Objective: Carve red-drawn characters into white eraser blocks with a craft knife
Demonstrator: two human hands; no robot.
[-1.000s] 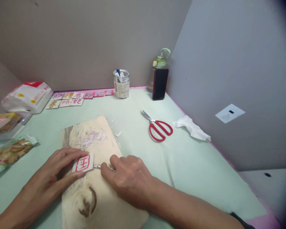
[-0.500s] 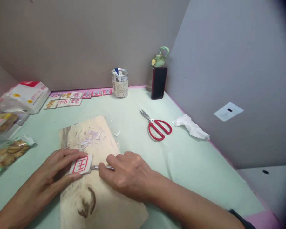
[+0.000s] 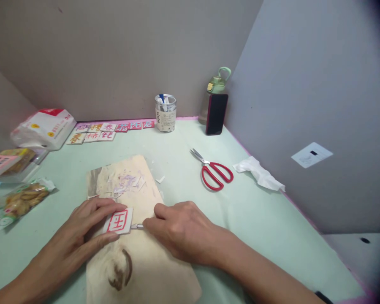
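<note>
A small white square tile (image 3: 125,228) with a red framed character lies on a worn tan board (image 3: 164,274). My left hand (image 3: 85,230) grips the tile, its fingers along the far edge and thumb along the near one. From the right, my right hand (image 3: 180,230) is closed around a slim metal craft knife (image 3: 139,226). The blade points left, its tip at the tile's right edge; whether it cuts into the tile I cannot tell. Most of the knife's handle is hidden in the hand. Pale shavings (image 3: 129,182) are scattered over the board's far part.
Red-handled scissors (image 3: 213,169) and a crumpled tissue (image 3: 259,173) lie to the right. At the back are several lettered tiles (image 3: 107,136), a can (image 3: 165,120), a phone (image 3: 217,114) and a green-lidded bottle (image 3: 215,84). Snack packs (image 3: 27,202) and a tissue pack (image 3: 47,131) sit left.
The whole view has shifted, so things appear farther right. My right hand has turned slightly and drawn a little to the right. The left hand keeps its hold on the tile.
</note>
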